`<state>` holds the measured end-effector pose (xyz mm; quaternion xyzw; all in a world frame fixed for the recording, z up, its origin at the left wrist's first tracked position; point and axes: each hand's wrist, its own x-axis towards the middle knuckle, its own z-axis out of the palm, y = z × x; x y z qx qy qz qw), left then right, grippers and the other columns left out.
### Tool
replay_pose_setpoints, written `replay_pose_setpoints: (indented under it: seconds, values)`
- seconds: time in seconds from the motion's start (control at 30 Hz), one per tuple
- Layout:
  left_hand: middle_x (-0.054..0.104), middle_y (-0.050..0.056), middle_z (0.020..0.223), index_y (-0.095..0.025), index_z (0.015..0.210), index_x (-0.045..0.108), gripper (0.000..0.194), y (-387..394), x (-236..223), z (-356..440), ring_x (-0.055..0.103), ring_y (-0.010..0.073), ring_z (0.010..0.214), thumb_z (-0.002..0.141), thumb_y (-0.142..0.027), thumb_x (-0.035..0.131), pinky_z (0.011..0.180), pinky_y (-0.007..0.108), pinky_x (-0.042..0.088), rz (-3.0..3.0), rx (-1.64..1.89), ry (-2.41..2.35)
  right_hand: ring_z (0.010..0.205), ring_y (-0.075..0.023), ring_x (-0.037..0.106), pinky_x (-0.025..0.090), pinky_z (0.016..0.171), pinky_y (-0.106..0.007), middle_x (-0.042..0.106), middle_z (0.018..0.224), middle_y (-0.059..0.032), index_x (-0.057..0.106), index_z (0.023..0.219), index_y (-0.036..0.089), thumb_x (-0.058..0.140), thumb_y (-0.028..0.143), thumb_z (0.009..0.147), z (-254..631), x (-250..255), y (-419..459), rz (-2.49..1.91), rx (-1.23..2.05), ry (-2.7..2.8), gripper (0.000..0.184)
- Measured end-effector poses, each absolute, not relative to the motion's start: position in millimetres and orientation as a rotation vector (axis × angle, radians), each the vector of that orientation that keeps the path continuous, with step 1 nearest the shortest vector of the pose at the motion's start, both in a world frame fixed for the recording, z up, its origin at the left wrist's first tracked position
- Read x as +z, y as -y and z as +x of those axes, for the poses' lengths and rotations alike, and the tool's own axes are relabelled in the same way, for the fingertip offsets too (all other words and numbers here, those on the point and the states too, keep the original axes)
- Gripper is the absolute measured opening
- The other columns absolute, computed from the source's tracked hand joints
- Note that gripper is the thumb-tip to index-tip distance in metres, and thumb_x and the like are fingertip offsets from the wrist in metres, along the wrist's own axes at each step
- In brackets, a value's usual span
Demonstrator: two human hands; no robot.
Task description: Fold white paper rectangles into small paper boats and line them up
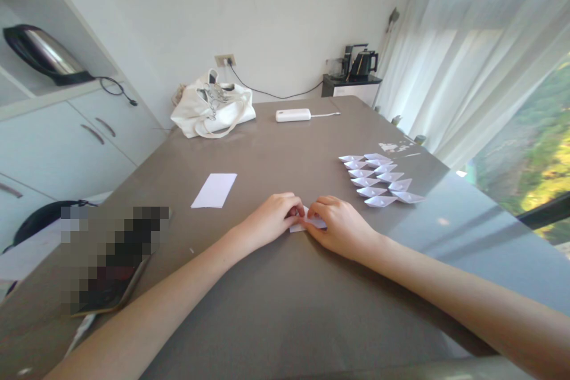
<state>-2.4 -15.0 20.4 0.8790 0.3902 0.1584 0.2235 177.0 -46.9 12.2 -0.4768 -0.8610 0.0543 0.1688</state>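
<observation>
Between my two hands, on the table, is a small piece of white paper (297, 228), partly covered by my fingers. My left hand (278, 214) grips its left part with curled fingers. From the other side my right hand (341, 221) pinches the same paper, thumb below and fingers bent over it. Several folded white paper boats (373, 173) stand in two rows to the right of my hands. A flat stack of white paper (214, 190) lies to the left. How the held paper is folded is mostly hidden.
On the grey-brown table (249, 320) a phone (129, 261), partly pixelated, sits at left. Farther back are a white bag (214, 110) and a white power bank (293, 115) with a short cable. Paper scraps (392, 146) lie near the right edge, beside the curtain (472, 41).
</observation>
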Motion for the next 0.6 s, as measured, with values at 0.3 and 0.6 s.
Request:
replay_pose_setpoints:
  seconds: [0.3,0.6]
  values:
    - [0.056,-0.001,0.07,-0.015,0.076,0.062,0.005,11,20,-5,0.052,0.0119,0.066,0.079,-0.019,0.062,0.063,0.022,0.036,2.308,0.385,-1.101,0.058,-0.0105,0.051,0.033,0.055,-0.02,0.058,0.062,0.0017,0.061,0.072,0.016,0.066,0.014,0.069,182,14,31,-1.473,0.65,2.174,0.006]
    - [0.058,0.001,0.076,-0.018,0.077,0.064,0.023,4,29,-25,0.054,0.0159,0.07,0.068,-0.039,0.067,0.062,0.024,0.036,2.251,0.121,-1.389,0.057,-0.0091,0.046,0.032,0.055,-0.021,0.053,0.069,0.0037,0.051,0.077,0.017,0.067,0.016,0.064,209,13,22,-1.525,0.71,2.176,0.021]
